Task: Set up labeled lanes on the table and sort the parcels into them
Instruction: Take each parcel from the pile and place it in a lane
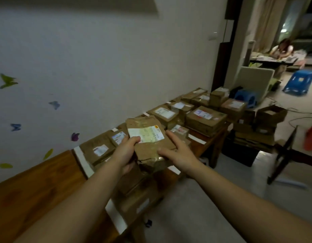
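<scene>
Your left hand pinches the cardboard mailer at nine o'clock, right hand spread at three; seemingly light, bendy.

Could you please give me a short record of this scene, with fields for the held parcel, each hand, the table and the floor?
held parcel: brown parcel with a white label, raised above the table
left hand: left hand grips the parcel's left edge, thumb on the label
right hand: right hand touches the parcel's right side, fingers straight
table: wooden table along the wall, crossed by white tape strips
lanes: brown boxes lie between the strips
floor: blue stool
</scene>
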Action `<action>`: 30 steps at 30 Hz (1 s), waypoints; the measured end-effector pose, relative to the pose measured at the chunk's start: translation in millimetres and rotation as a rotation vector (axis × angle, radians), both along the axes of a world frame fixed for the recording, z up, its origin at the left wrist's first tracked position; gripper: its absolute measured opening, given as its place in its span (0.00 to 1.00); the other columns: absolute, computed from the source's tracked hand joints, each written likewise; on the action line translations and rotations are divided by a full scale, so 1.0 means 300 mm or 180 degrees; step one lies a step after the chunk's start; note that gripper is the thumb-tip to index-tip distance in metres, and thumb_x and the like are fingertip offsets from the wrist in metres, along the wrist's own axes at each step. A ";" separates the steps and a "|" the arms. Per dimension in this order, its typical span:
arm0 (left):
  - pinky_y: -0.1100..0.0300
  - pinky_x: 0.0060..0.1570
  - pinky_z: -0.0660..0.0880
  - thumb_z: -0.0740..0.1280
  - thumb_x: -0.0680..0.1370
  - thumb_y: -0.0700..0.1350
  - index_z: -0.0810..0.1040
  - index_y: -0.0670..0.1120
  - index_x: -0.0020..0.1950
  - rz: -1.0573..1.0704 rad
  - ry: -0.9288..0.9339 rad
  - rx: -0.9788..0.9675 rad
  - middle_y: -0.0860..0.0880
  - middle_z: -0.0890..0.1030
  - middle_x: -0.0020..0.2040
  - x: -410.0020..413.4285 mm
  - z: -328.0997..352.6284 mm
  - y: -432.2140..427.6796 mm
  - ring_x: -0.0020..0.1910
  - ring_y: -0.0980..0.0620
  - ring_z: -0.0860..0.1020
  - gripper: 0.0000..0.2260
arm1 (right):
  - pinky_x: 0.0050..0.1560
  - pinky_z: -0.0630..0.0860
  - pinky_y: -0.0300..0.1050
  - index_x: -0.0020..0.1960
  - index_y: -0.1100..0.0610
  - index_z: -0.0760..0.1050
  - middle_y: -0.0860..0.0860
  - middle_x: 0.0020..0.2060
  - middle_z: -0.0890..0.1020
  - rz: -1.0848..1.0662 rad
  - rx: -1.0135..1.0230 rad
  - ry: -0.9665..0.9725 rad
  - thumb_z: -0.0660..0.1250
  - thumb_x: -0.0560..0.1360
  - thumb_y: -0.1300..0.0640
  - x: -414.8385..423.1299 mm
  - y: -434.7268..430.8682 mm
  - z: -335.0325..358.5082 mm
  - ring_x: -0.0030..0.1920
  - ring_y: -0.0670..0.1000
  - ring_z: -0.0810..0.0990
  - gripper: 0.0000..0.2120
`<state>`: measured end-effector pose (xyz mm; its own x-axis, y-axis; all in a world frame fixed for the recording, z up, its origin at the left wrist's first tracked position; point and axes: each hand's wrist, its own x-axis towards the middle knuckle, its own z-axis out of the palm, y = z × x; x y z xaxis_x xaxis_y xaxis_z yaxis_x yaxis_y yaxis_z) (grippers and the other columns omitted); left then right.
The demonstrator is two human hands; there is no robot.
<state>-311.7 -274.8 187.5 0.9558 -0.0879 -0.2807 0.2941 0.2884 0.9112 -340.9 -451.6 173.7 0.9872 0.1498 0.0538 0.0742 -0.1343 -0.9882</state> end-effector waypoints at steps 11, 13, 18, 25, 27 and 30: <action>0.45 0.57 0.75 0.58 0.80 0.48 0.66 0.53 0.70 -0.0006 0.0205 0.0814 0.47 0.77 0.61 0.307 -0.096 -0.397 0.56 0.44 0.77 0.18 | 0.49 0.70 0.35 0.72 0.41 0.64 0.47 0.69 0.66 0.0105 -0.0565 0.0276 0.75 0.67 0.52 0.340 -0.413 -0.096 0.62 0.48 0.69 0.37; 0.52 0.50 0.77 0.62 0.79 0.47 0.65 0.52 0.71 0.0009 0.0172 0.0970 0.47 0.76 0.63 0.359 -0.128 -0.416 0.55 0.47 0.77 0.20 | 0.47 0.70 0.33 0.71 0.40 0.64 0.48 0.70 0.65 0.0165 -0.0645 0.0319 0.74 0.66 0.52 0.419 -0.433 -0.128 0.61 0.47 0.69 0.36; 0.51 0.44 0.78 0.68 0.75 0.45 0.62 0.55 0.71 0.0045 0.0405 0.0963 0.48 0.76 0.62 0.508 -0.227 -0.448 0.54 0.47 0.77 0.26 | 0.47 0.70 0.34 0.71 0.38 0.64 0.46 0.70 0.64 0.0327 -0.0895 0.0453 0.73 0.63 0.48 0.603 -0.478 -0.203 0.61 0.46 0.68 0.39; 0.52 0.52 0.77 0.69 0.75 0.44 0.60 0.55 0.72 0.0361 0.0420 0.0710 0.50 0.75 0.63 0.649 -0.298 -0.542 0.55 0.48 0.75 0.30 | 0.63 0.73 0.49 0.72 0.39 0.61 0.46 0.73 0.61 0.0677 -0.0973 0.0399 0.72 0.66 0.52 0.788 -0.582 -0.237 0.68 0.50 0.65 0.38; 0.55 0.53 0.76 0.68 0.75 0.44 0.59 0.52 0.74 0.0510 0.0367 0.0835 0.49 0.74 0.66 0.654 -0.318 -0.564 0.59 0.48 0.74 0.30 | 0.60 0.73 0.45 0.72 0.37 0.60 0.44 0.72 0.60 0.0881 -0.1051 0.0357 0.71 0.67 0.51 0.828 -0.606 -0.258 0.67 0.48 0.64 0.37; 0.51 0.63 0.71 0.67 0.76 0.43 0.56 0.51 0.75 0.0926 0.0321 0.1251 0.50 0.71 0.68 0.634 -0.340 -0.623 0.65 0.48 0.71 0.31 | 0.56 0.69 0.37 0.72 0.37 0.58 0.43 0.70 0.61 0.1235 -0.1206 0.0210 0.71 0.69 0.52 0.887 -0.636 -0.309 0.63 0.43 0.61 0.37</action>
